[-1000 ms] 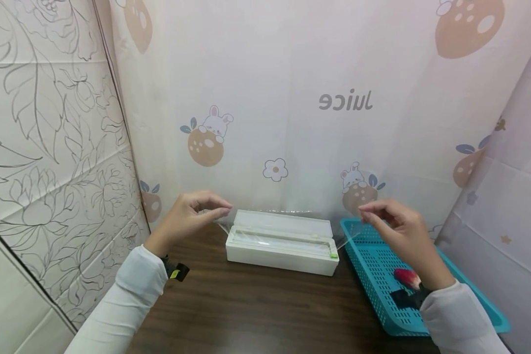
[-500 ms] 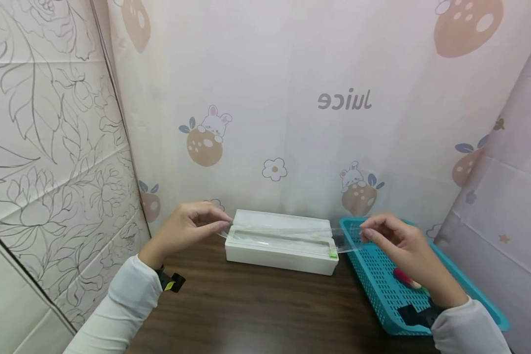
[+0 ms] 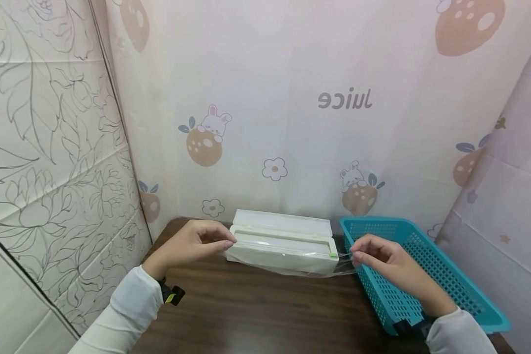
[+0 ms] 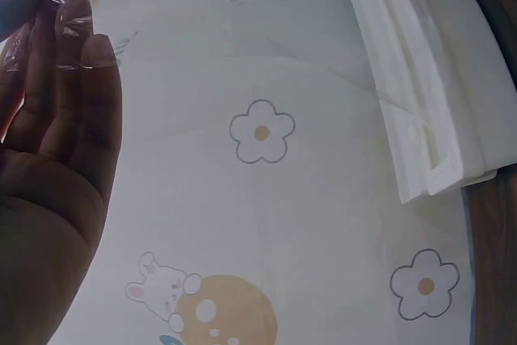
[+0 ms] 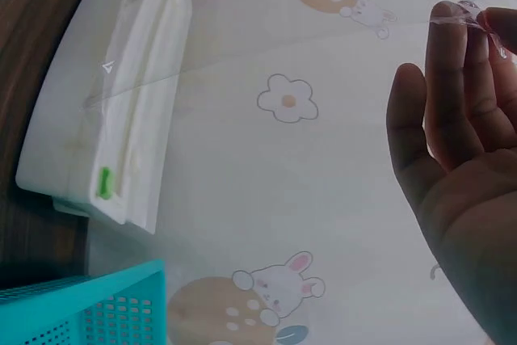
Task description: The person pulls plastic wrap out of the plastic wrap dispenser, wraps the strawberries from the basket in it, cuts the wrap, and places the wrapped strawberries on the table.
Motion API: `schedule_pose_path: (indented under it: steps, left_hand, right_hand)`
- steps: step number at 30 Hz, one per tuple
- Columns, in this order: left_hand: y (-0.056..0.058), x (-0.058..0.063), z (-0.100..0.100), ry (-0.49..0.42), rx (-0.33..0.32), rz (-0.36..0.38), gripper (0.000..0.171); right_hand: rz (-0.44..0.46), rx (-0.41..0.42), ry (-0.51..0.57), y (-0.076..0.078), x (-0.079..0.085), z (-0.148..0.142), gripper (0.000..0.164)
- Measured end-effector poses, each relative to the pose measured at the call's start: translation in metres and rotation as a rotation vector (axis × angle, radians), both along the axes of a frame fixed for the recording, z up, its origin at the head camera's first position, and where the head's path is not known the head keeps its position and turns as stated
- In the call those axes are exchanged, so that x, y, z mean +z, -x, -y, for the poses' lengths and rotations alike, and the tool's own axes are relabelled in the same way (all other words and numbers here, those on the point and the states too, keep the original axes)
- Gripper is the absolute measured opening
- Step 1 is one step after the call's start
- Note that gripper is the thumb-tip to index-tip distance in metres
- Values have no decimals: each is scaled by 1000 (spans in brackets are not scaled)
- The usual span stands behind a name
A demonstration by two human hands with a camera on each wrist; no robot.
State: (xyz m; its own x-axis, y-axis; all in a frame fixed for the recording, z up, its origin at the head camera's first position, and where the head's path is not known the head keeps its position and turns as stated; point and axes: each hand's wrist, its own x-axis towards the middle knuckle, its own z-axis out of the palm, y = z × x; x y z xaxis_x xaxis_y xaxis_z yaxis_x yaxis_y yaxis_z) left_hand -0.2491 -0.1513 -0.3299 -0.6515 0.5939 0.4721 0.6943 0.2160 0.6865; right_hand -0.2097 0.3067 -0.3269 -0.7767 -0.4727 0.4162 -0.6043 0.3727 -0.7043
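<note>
In the head view, the left hand [image 3: 193,247] pinches a clear film [image 3: 287,266] between its fingers at nine o'clock of the white box [image 3: 283,235]; the right hand [image 3: 395,265] pinches the film toward four o'clock. The film sags along the box's six-o'clock side. Table [image 3: 256,314] and turquoise basket [image 3: 376,295], at four o'clock, show too.

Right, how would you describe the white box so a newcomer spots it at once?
On the dark table, look left of the turquoise basket. There, a long white box stands with its lid open, partly behind clear film held by the left hand and right hand. Unlike the basket, it is solid-sided, with a small green tab.
</note>
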Motion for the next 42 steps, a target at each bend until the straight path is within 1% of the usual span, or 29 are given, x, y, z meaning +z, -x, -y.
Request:
schedule_pose_path:
  steps: [2, 4, 8, 9, 12, 15, 19, 22, 26, 28, 29, 31, 33, 36, 38, 41, 42]
  left_hand:
    - [0, -3, -1, -7, -2, 1, 13]
    - [0, -8, -2, -8, -27, 10, 12]
    - [-6, -25, -1, -6, -82, 51, 12]
    - [-8, -30, 0, -6, -86, 61, 12]
    - [-12, -42, 2, -8, -87, 78, 11]
    - [-13, -52, 2, 8, -81, 113, 11]
    - [-14, -68, 1, 56, -80, 174, 12]
    - [-14, -83, 1, 90, -83, 191, 13]
    - [-14, -105, 2, 121, -114, 211, 16]
    - [-14, -116, 2, 141, -132, 217, 18]
    - [-14, -121, 1, 151, -143, 222, 18]
    - [-16, -132, -1, 175, -161, 233, 14]
    - [-19, -140, -3, 205, -178, 236, 11]
    - [-21, -148, -4, 236, -193, 251, 5]
    - [-21, -151, -3, 247, -190, 255, 4]
    - [-20, -153, -2, 258, -174, 271, 4]
    - [-20, -154, -1, 263, -170, 266, 4]
  right_hand:
    - [22, 24, 6, -1, -2, 0, 15]
    - [58, 78, 10, -1, -5, -1, 16]
    - [102, 164, -15, -5, -15, -3, 18]
    - [109, 176, -26, -6, -18, -4, 18]
    - [130, 170, -44, -9, -25, -6, 17]
    - [187, 174, -57, -9, -33, -7, 15]
    - [232, 226, -129, -9, -49, -6, 13]
    - [220, 253, -186, -10, -63, -7, 12]
    - [228, 231, -236, -13, -78, -8, 9]
    - [271, 217, -256, -13, -84, -7, 8]
    - [284, 222, -259, -13, -88, -7, 9]
    - [277, 245, -273, -13, -97, -5, 9]
    - [312, 268, -281, -13, -106, -3, 9]
    - [347, 299, -300, -11, -118, -2, 10]
    - [413, 298, -306, -11, -122, -3, 10]
    - [462, 288, -302, -11, -128, -3, 10]
    - [472, 287, -298, -11, -130, -2, 10]
